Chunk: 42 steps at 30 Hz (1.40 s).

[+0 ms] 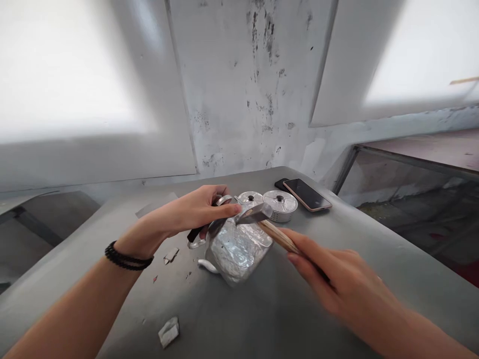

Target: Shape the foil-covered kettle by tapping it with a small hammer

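Observation:
A crumpled silver metal teapot (235, 252) lies tilted on its side on the grey table, its short spout (208, 266) pointing left. My left hand (202, 207) grips the teapot near its rim and black-grip handle (194, 234), thumb stretched over the upper edge; some of its fingers are hidden. In my right hand (329, 269) is a hammer by its wooden handle (279, 236). The hammer's metal head (254, 214) is over the teapot's upper side, close to my left thumb; whether it touches the metal I cannot tell.
Behind the teapot are two round metal lids with black knobs, a nearer one (283, 204) with a perforated side and another (249, 197). A phone (307, 194) overlaps a black object (280, 184). Broken flakes (169, 332) lie front left. A stained wall (254, 99) rises behind.

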### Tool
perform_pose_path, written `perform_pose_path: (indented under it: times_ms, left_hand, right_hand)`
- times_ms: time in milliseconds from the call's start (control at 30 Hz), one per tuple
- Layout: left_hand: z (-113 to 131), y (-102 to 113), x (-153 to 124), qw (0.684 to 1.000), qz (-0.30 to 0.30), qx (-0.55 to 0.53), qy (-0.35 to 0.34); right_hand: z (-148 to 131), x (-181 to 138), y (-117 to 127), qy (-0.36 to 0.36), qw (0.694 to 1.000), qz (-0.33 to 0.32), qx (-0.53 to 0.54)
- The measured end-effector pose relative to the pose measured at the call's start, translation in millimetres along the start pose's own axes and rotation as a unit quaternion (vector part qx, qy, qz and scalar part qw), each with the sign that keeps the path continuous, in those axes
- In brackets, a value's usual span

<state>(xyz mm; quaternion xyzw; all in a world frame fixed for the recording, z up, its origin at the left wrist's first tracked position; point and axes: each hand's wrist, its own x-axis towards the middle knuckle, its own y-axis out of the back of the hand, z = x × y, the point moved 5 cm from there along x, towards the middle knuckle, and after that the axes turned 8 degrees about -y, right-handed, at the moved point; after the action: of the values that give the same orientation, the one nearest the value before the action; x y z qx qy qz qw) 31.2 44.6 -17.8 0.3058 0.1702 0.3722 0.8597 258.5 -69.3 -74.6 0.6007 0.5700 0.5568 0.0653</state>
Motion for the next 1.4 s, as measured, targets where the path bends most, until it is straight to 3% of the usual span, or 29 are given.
perform_pose_path:
  times_ms: [233,400,567,733,900,1067,1267,1400]
  left_hand:
    - [2,-2,0,1.000,-0.001,-0.016,0.004]
    - [3,-2,0,1.000,0.005,-0.004,0.011]
    - [3,-3,0,1.000,-0.002,-0.010,0.001]
    - [0,-1,0,1.000,0.015,0.009,0.013]
    - [1,-1,0,1.000,0.009,0.000,0.014]
    - [1,-1,0,1.000,0.009,0.011,0.019]
    - [4,-2,0,1.000,0.004,0.003,0.009]
    - [3,-1,0,1.000,0.010,0.019,0.016]
  right_hand:
    - [5,-2,9,-0.033,0.998,0.048,-0.004]
    - [3,-3,-2,-0.005,1.000,-0.008,-0.020]
    - [2,-4,3,-0.018,0.999,0.047,-0.019]
    - [-2,-3,-2,0.015,0.999,0.007,-0.044]
    - [0,-1,9,-0.026,0.999,0.040,-0.013]
    - [-3,0,2,-0.004,1.000,-0.029,-0.005]
    - [0,0,11,-0.012,0.999,0.037,-0.026]
    - [2,1,5,-0.012,0.999,-0.031,-0.015]
